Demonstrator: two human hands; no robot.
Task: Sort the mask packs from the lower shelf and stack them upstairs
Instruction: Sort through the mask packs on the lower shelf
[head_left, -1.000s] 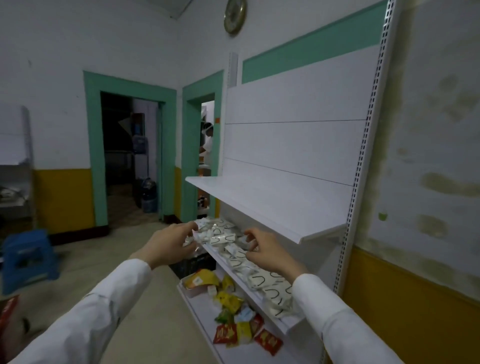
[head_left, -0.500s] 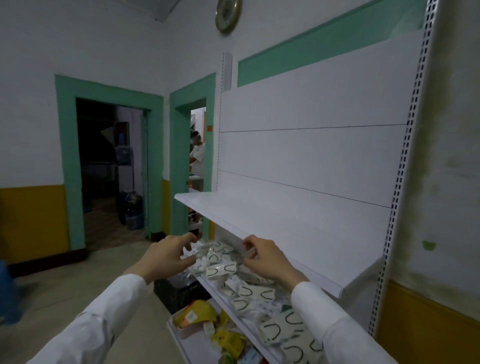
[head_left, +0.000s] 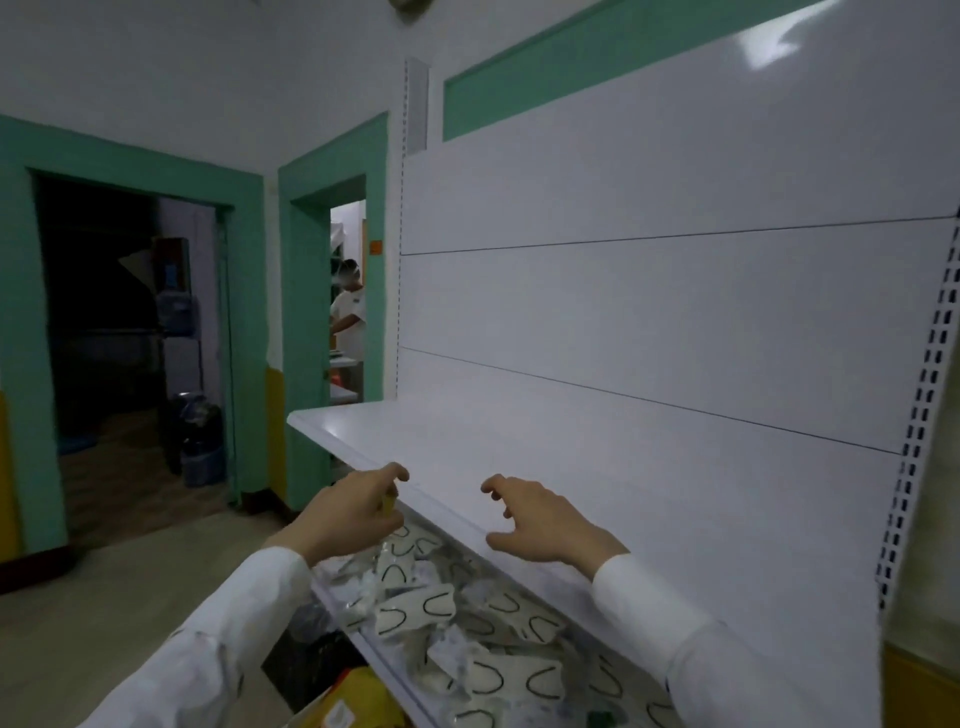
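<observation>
The left hand (head_left: 348, 517) is curled, thumb and forefinger drawn together round a small yellowish scrap. Whether that is a mask pack, or anything truly held, I cannot tell. The right hand (head_left: 550, 527) is released: fingers spread and loosely bent, holding nothing, with the thumb near the front lip of the white metal upper shelf (head_left: 467, 441). The left hand's fingertips are at that same lip, further along.

Directly below both hands, the white lower shelf (head_left: 366, 647) holds the clear-wrapped white mask packs with black U-shaped marks (head_left: 415, 608). They lie in a loose heap, flat or tipped, overlapping. The U marks open up, down and sideways, so the packs share no one heading. The heap itself runs lengthwise along the shelf, from under the left hand toward the right sleeve.

Lower still, beneath the left forearm, lie yellow packets (head_left: 358, 693).

Beyond the hands rises the white panelled shelf back (head_left: 649, 312), and a slotted white upright (head_left: 924, 395) stands far to the right of the right hand. Past the left hand is a green-framed doorway (head_left: 332, 171), with a person in a white top (head_left: 349, 317) inside.
</observation>
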